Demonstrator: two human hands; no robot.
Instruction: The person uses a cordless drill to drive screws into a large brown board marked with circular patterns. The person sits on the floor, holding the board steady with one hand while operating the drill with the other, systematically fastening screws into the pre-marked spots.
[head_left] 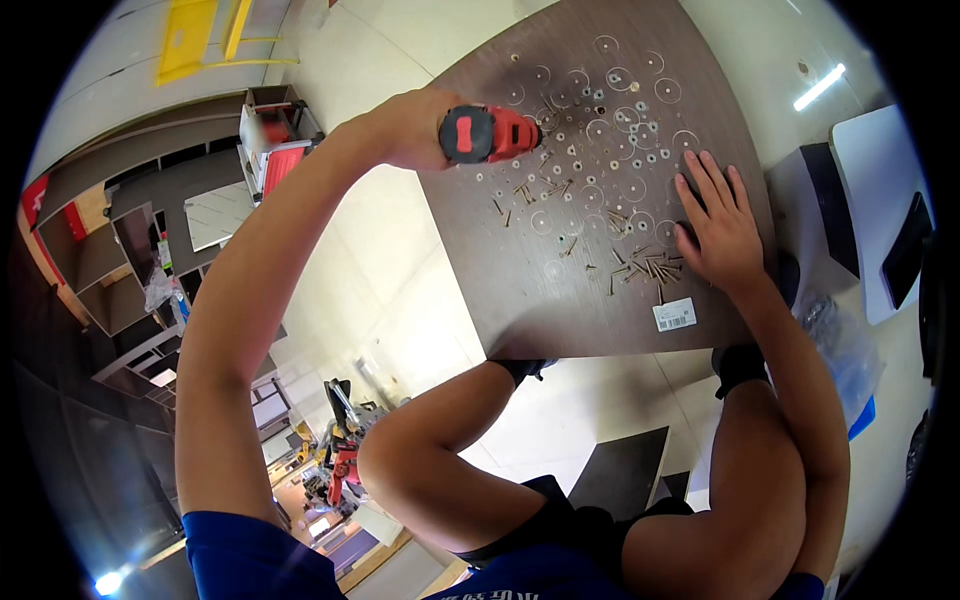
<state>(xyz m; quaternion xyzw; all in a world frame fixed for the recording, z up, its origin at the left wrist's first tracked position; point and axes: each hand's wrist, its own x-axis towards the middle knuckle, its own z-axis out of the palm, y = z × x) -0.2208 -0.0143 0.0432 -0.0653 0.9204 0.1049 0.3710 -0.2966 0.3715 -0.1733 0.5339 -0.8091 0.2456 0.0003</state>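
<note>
The red-and-black power drill [492,136] is above the brown board's [530,305] left side, gripped in the left hand [420,128], while the right hand [724,232] rests on the board, fingers spread. If the board shifts, the drill could skid; vibration could scatter the loose screws [656,269].

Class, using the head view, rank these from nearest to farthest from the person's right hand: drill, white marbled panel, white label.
1. White label: on the brown board, just below and left of the right hand.
2. Drill: farther left, in the left hand.
3. White marbled panel: far left, beyond the board.
</note>
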